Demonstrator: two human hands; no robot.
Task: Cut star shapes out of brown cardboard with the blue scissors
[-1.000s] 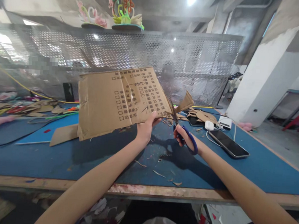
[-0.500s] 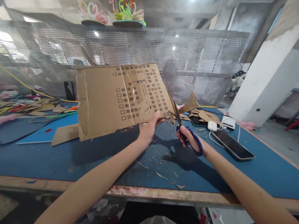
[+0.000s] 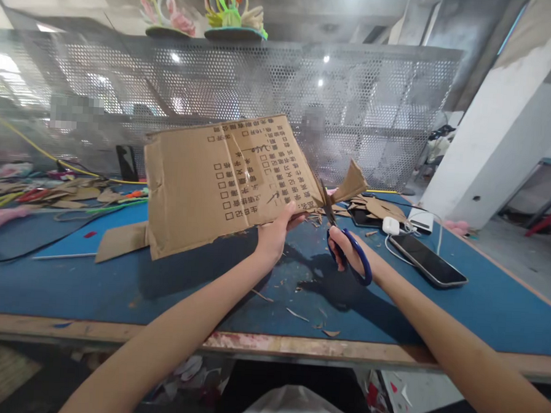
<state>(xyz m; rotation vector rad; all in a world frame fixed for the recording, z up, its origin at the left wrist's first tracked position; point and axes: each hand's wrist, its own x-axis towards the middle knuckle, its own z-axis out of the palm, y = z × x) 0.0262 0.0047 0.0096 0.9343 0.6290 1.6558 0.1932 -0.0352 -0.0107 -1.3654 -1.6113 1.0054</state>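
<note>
A large flat piece of printed brown cardboard [image 3: 188, 183] is held up over the blue table, tilted. My left hand [image 3: 274, 234] grips its lower right edge, thumb on the printed face and fingers behind. My right hand [image 3: 344, 250] is closed round the blue handles of a pair of scissors [image 3: 329, 209]. Their dark blades meet the cardboard's right edge. A partly cut strip of cardboard [image 3: 350, 183] curls up to the right of the blades and seems still joined to the sheet.
Cardboard offcuts [image 3: 379, 209] lie behind the scissors. To the right are a phone [image 3: 430, 259], a white charger [image 3: 391, 225] and cables. At left, a cardboard piece [image 3: 122, 241] rests on a blue sheet [image 3: 70, 242] near more scraps. A perforated metal screen [image 3: 264, 76] stands behind the table [image 3: 196, 301].
The cardboard's left side has shifted slightly to the right. The cut strip stands a little higher and more upright. The view has tilted slightly; both hands keep their holds.
</note>
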